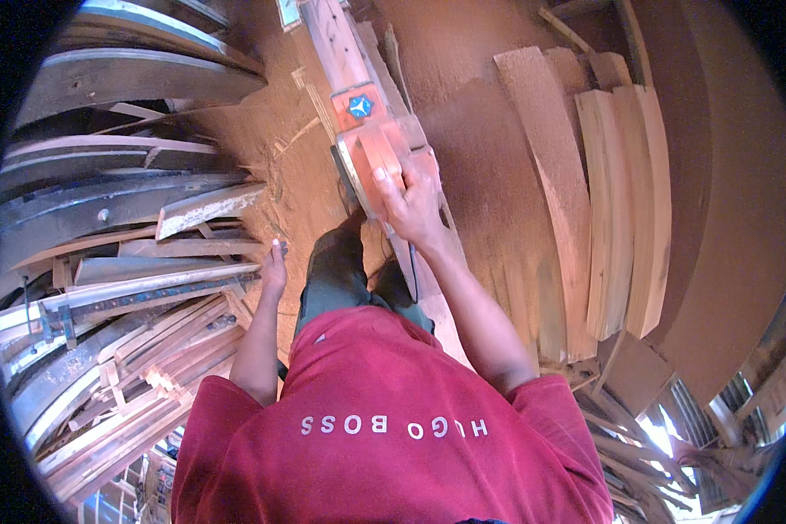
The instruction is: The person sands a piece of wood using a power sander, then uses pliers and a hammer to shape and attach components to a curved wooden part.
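Note:
My right hand (413, 203) is closed around the handle of an orange electric hand planer (377, 144) with a blue star-shaped knob on its front. The planer rests on a long, narrow wooden plank (334, 44), which runs from the far edge back past my right leg. A dark cord (413, 272) trails behind the tool. Off to the left, away from the planer, my left hand (273, 269) hangs empty with its fingers loosely extended. It is nearest to the ends of the stacked boards (183, 248).
Curved boards and offcuts (140, 83) are piled high along the left. On the right, several cut planks (616, 210) lie on ground covered with brown sawdust (472, 122). More timber (624, 445) and a bright gap are at the lower right.

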### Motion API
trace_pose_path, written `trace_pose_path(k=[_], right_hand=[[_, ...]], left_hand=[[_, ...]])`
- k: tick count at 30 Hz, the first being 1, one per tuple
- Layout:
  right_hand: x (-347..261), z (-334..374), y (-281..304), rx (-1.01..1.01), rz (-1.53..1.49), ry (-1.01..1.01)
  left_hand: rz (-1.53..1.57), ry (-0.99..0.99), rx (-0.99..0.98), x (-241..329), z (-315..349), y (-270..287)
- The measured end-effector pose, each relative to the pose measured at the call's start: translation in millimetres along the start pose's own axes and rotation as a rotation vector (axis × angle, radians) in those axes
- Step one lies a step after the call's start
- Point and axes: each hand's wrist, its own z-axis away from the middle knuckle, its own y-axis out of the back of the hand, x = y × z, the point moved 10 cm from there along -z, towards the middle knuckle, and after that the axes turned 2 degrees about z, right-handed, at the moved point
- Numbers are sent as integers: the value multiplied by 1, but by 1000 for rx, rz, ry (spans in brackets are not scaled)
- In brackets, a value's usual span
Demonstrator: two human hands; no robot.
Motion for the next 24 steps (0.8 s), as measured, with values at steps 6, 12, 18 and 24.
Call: trace_pose_path(k=[6, 12, 18, 24], right_hand=[[-64, -96, -5, 7, 12, 90], [-116, -167, -2, 181, -153, 307], [-151, -222, 1, 346, -185, 521], [-183, -256, 24, 470, 189, 455]], left_hand=[[44, 27, -16, 3, -26, 8], [152, 52, -21, 16, -35, 18], [159, 89, 9, 19, -31, 22], [203, -34, 10, 34, -36, 14]])
